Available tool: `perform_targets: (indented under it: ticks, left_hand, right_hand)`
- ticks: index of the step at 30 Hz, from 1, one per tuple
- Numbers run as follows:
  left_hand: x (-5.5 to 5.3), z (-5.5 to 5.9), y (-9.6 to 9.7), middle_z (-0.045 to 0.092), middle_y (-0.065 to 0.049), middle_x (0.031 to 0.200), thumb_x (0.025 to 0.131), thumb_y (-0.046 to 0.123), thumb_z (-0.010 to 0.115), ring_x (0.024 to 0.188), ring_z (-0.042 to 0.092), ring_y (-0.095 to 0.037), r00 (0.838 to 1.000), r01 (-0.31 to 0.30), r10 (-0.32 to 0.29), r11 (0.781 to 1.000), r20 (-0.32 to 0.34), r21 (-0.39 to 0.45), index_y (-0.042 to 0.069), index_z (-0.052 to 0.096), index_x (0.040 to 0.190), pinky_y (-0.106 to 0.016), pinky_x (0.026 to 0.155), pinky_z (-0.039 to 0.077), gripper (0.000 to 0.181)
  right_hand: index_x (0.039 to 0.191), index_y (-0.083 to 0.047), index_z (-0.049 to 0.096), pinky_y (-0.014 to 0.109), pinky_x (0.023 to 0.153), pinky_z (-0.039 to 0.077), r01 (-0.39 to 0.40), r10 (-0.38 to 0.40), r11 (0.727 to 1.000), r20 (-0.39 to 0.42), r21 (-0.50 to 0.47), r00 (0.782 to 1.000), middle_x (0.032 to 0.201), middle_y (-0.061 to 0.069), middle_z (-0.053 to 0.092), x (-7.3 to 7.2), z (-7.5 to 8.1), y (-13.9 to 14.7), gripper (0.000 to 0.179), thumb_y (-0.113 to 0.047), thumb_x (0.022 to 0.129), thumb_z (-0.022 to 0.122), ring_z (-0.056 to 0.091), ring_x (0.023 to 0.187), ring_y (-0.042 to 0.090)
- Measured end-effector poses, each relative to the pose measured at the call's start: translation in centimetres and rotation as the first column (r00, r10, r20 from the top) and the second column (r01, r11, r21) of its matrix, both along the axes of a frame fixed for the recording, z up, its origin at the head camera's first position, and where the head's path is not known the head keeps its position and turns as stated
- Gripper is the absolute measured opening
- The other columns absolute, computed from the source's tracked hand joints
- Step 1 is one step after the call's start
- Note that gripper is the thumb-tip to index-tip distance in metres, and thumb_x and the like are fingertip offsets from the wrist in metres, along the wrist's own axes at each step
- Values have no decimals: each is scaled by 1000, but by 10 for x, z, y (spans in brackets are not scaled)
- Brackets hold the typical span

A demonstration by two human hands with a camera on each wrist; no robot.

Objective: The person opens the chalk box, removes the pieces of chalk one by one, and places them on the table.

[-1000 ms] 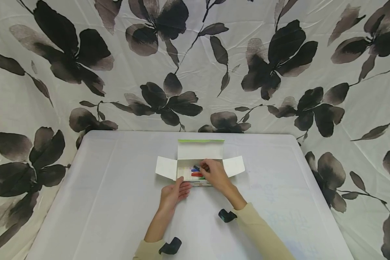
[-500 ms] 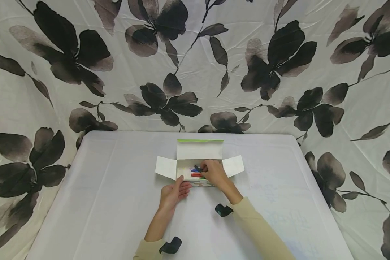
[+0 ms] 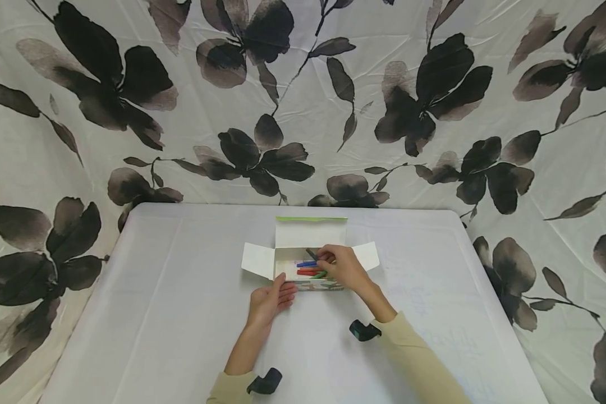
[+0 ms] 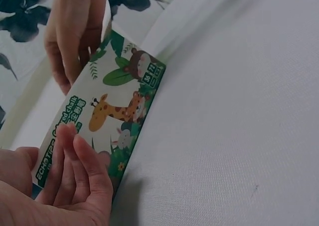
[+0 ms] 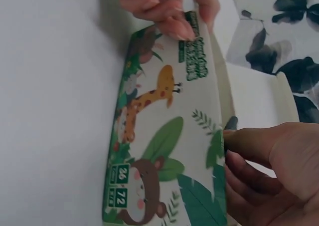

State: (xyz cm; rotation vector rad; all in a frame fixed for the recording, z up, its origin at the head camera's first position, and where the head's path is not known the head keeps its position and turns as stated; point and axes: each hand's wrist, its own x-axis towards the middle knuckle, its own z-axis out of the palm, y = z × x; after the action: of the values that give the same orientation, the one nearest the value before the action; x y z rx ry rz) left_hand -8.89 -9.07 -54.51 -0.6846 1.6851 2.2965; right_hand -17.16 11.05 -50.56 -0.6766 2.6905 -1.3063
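Observation:
A chalk box [image 3: 310, 285] printed with animals and leaves stands with its flaps folded out. Inside it lie a blue marker [image 3: 307, 264], red markers [image 3: 308, 271] and a green marker [image 3: 320, 275]. My right hand [image 3: 344, 267] is over the box's right part and pinches a black marker [image 3: 311, 254] between thumb and fingers. In the right wrist view only the dark end of that black marker [image 5: 231, 123] shows. My left hand [image 3: 266, 304] holds the front wall near its left corner, thumb at the rim and fingers [image 4: 92, 171] against the printed side.
The box rests on a white table [image 3: 182, 314] with faint marks at its right. Its side flaps [image 3: 258, 260] spread outward and its lid [image 3: 310, 232] stands up behind. A floral cloth [image 3: 303, 101] hangs beyond the table. Each sleeve carries a black wrist camera [image 3: 265, 382].
My right hand has shifted slightly right and up, and the black marker now stands more tilted. More of the green marker shows. My left hand has stayed in place.

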Motion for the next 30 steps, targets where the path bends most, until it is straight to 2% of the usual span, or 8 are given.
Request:
perform_targets:
  ticks: [5,9,13,17,22,24,30]
  left_hand:
    - [1,2,0,77,-14,95,104,36,63,77,71,-12,1000,2,-2,1000,-2,2,-15,69,110,-21,69,60,51]
    - [2,3,0,77,-15,95,104,36,63,78,71,-13,1000,1,-1,1000,-4,-12,-15,69,110,-21,68,60,51]
    - [2,2,-1,77,-15,96,104,37,63,79,71,-13,1000,4,-4,1000,-5,-24,-14,69,110,-21,69,60,52]
    - [1,1,-1,77,-13,96,104,37,64,80,71,-12,1000,2,-1,1000,5,-29,-13,69,111,-22,70,60,51]
    - [0,1,-1,77,-12,96,103,38,65,80,71,-12,1000,3,-3,1000,18,-26,-12,69,112,-21,71,60,51]
    - [0,1,-1,77,-12,96,103,39,65,80,71,-12,1000,4,-4,1000,19,-25,-12,69,112,-21,70,60,52]
    - [0,1,0,77,-12,97,102,39,65,83,72,-13,1000,12,-12,999,13,-38,-12,69,113,-21,71,60,52]
  right_hand:
    - [108,3,74,36,79,61,38,-38,999,74,-2,997,95,11,73,-1,11,11,15,-3,94,74,71,87,23]
    - [110,2,74,37,82,61,45,-45,999,73,-6,996,97,11,74,-1,16,19,16,-5,95,73,71,89,25]
    - [113,3,73,36,82,61,58,-55,997,70,-53,996,98,12,74,-2,21,27,18,-5,97,72,72,91,26]
    - [118,3,72,40,84,61,97,-83,988,124,-119,989,102,14,74,-2,27,34,22,-6,98,70,72,94,29]
    - [121,4,70,33,87,58,144,-110,975,191,-171,975,108,17,73,-5,35,47,25,-10,100,69,71,101,30]
    - [122,2,70,26,86,57,165,-123,968,213,-189,969,110,16,72,-6,37,54,27,-12,100,69,70,102,28]
    - [127,3,67,19,86,55,265,-202,940,272,-217,941,115,18,70,-10,38,77,32,-15,100,70,69,106,25]
